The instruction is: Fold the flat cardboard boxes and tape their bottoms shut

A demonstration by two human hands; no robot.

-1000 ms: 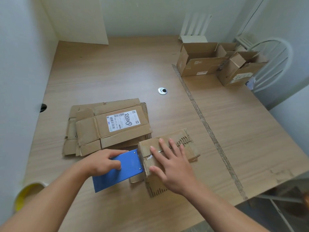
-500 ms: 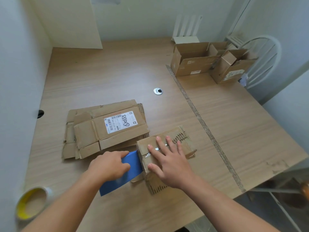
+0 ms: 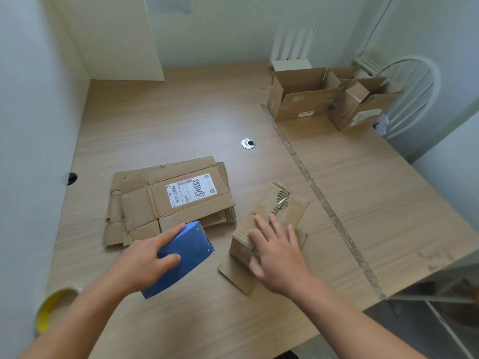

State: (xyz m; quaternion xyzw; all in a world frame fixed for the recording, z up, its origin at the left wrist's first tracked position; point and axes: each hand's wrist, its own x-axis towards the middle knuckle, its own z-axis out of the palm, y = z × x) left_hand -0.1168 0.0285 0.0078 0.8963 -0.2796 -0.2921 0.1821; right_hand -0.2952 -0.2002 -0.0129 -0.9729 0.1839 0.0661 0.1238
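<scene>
A small folded cardboard box [image 3: 274, 211] lies bottom-up on the wooden table [image 3: 181, 120], with a strip of clear tape along its seam. My right hand [image 3: 277, 252] rests flat on its near end, fingers spread. My left hand [image 3: 145, 257] grips a blue tape dispenser [image 3: 181, 257], now a short way left of the box and apart from it. A stack of flat cardboard boxes [image 3: 168, 200] with a white label lies just behind the dispenser.
Two folded open boxes [image 3: 300, 97] [image 3: 363, 107] stand at the far right, by a white chair [image 3: 414, 94]. A yellow-cored tape roll [image 3: 51, 309] sits at the near left edge. A metal grommet [image 3: 248, 143] and a worn strip [image 3: 318, 195] mark the tabletop.
My left hand has pulled the blue dispenser left, away from the box. The small box has turned and slid right under my right hand.
</scene>
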